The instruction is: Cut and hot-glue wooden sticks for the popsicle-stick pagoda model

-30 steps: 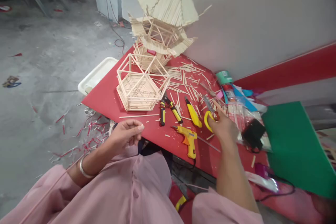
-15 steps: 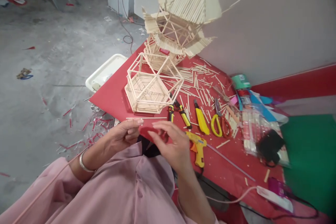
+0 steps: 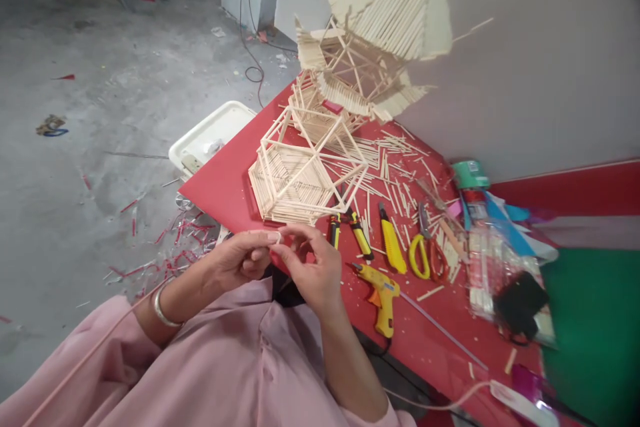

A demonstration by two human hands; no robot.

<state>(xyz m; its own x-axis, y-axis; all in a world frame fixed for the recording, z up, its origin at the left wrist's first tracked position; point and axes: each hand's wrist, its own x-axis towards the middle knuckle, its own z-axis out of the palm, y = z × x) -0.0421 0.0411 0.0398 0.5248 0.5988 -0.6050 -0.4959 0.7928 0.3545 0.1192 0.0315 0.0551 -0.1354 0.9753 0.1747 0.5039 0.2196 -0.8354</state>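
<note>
My left hand [image 3: 246,256] is closed in a pinch at the near table edge. A small pale piece [image 3: 278,237] shows at its fingertips, too small to name. My right hand [image 3: 316,268] meets it there, thumb and fingertips drawn together; whatever they grip is hidden. Just beyond both hands stands an open stick frame [image 3: 314,148] on a six-sided stick base [image 3: 295,177]. Behind it rises a stick model with a slatted roof [image 3: 395,7]. A yellow glue gun [image 3: 383,290] lies to the right of my right hand.
Pliers [image 3: 359,233], a yellow cutter [image 3: 391,240] and scissors [image 3: 421,250] lie on the red table [image 3: 225,180]. Loose sticks [image 3: 395,167] are scattered behind them. Farther right are bagged sticks [image 3: 483,267] and a black object [image 3: 521,303]. A white lid [image 3: 210,133] sits beyond the left edge.
My right hand has moved left, and its spread fingers have closed in at my left hand's fingertips. The view has shifted slightly, so the table things appear farther right.
</note>
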